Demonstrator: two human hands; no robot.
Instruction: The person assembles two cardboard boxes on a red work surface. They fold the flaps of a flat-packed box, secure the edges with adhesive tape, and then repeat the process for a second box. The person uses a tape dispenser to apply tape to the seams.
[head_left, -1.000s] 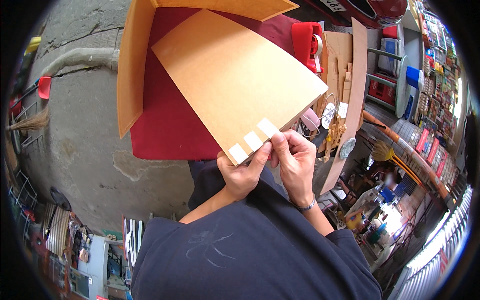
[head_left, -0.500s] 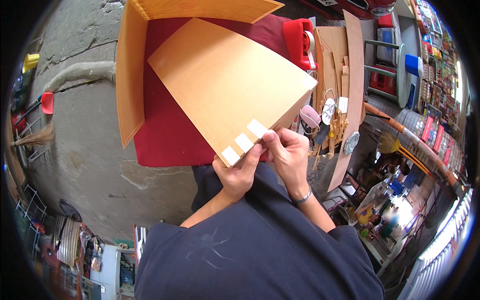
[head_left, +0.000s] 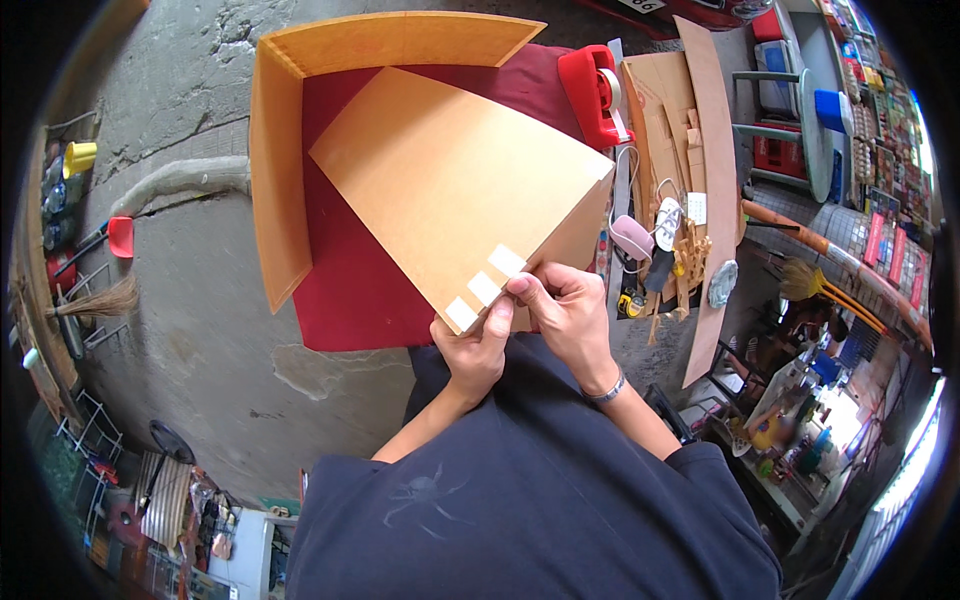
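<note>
Several white tape strips (head_left: 484, 290) cross the near edge of a brown board (head_left: 450, 175). This board lies slantwise above a dark red cloth-like surface (head_left: 350, 305), with a second panel (head_left: 575, 240) going down from its right edge. My left hand (head_left: 474, 352) is closed round the board's near corner, its thumb along the taped edge. Close beside it, my right hand (head_left: 570, 315) pinches the same edge, thumb just below the uppermost strip and fingers curled underneath. Whether a tape end lies under the right fingers is hidden.
Two joined brown panels (head_left: 280, 170) stand upright at the far left of the red surface. A red tape dispenser (head_left: 592, 95) sits at its far right. Beyond lie cardboard pieces (head_left: 660, 110), a pink computer mouse (head_left: 631, 237), a yellow tape measure (head_left: 630, 303) and a long thin board (head_left: 712, 190).
My right thumb has slid a little along the edge toward my left hand. The left thumb has shifted slightly lower. The whole view has also moved a little.
</note>
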